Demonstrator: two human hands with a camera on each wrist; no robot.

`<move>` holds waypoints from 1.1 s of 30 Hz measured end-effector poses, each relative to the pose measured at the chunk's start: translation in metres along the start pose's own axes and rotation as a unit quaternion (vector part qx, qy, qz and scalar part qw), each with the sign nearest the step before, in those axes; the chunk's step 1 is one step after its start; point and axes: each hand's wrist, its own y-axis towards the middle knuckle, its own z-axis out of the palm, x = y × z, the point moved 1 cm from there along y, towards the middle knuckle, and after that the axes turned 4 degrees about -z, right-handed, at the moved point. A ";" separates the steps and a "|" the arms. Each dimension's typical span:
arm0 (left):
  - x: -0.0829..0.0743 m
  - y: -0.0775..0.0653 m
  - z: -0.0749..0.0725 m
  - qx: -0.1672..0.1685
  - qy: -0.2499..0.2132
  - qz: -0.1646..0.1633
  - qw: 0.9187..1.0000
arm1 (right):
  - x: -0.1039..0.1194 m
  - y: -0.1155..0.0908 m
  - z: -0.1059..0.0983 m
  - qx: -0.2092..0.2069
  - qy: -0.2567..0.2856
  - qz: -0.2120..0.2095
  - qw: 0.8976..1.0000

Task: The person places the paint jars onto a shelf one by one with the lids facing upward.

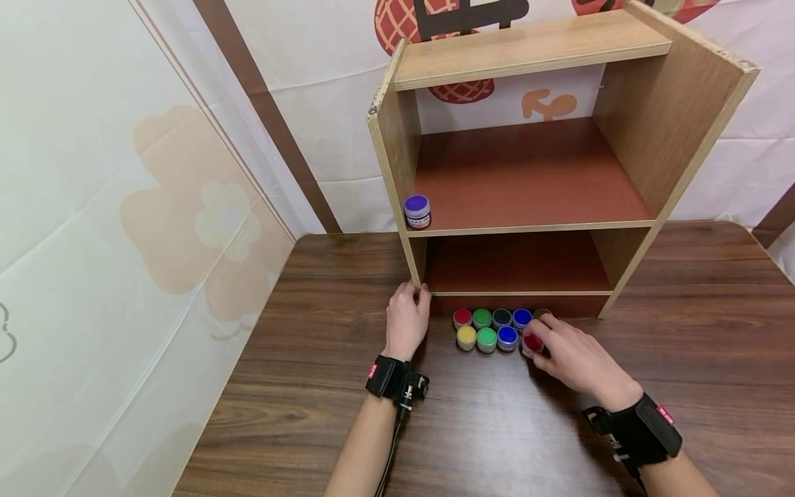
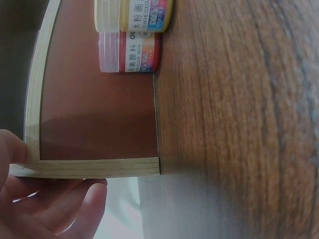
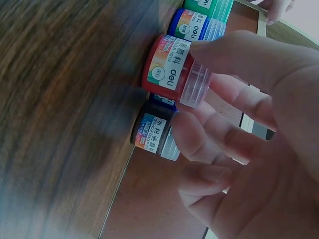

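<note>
Small gouache paint jars stand in two rows before a wooden shelf unit (image 1: 534, 181). My right hand (image 1: 577, 355) pinches a red paint jar (image 3: 169, 67) between thumb and fingers at the right end of the front row. A dark-bodied jar (image 3: 152, 130) is close by in the right wrist view, partly behind the fingers in the head view. My left hand (image 1: 406, 321) grips the lower front edge of the shelf unit's left side panel (image 2: 94, 168), thumb on one side and fingers on the other. Yellow (image 1: 466, 337), green (image 1: 487, 339) and blue (image 1: 507, 337) jars fill the front row's left.
A purple-lidded jar (image 1: 417, 211) stands at the left end of the middle shelf (image 1: 534, 176). Behind the front row are red (image 1: 462, 317), green (image 1: 482, 317), black (image 1: 502, 317) and blue (image 1: 522, 318) jars. Everything rests on a dark wooden table (image 1: 298, 386); patterned cloth hangs behind.
</note>
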 end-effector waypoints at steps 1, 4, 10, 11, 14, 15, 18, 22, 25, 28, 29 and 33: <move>0.000 0.000 0.000 -0.001 0.000 0.001 1.000 | 0.000 0.000 0.000 -0.001 0.001 -0.001 1.000; -0.001 0.000 0.000 -0.003 0.002 0.002 1.000 | -0.001 0.000 0.001 -0.004 0.002 -0.004 1.000; -0.001 0.000 0.000 -0.005 -0.001 0.001 1.000 | -0.002 0.000 0.002 -0.008 0.001 -0.006 1.000; -0.001 0.000 0.000 -0.006 -0.001 0.001 1.000 | -0.003 0.000 0.002 -0.009 0.001 -0.006 1.000; -0.001 0.000 0.000 -0.006 0.000 0.001 1.000 | -0.003 0.000 0.002 -0.011 0.000 -0.009 1.000; -0.001 0.000 0.000 -0.005 0.000 0.001 1.000 | -0.003 0.000 0.002 -0.012 0.001 -0.010 1.000; -0.001 0.000 0.001 -0.005 0.001 0.001 1.000 | -0.003 0.000 0.002 -0.013 0.005 -0.012 1.000; -0.001 0.000 0.000 -0.006 -0.002 0.001 1.000 | -0.002 0.000 -0.001 -0.014 0.011 -0.013 1.000; -0.001 0.000 0.000 -0.005 -0.002 -0.001 1.000 | 0.000 0.001 -0.004 -0.015 0.013 -0.014 1.000; -0.002 0.000 -0.001 -0.004 -0.001 -0.002 1.000 | 0.001 0.001 -0.008 -0.018 0.012 -0.014 1.000; -0.002 0.000 -0.001 -0.004 -0.001 -0.002 1.000 | 0.002 0.001 -0.009 -0.019 0.011 -0.014 1.000; -0.001 0.000 0.000 -0.004 0.000 0.000 1.000 | 0.004 0.002 -0.013 -0.025 0.010 -0.012 1.000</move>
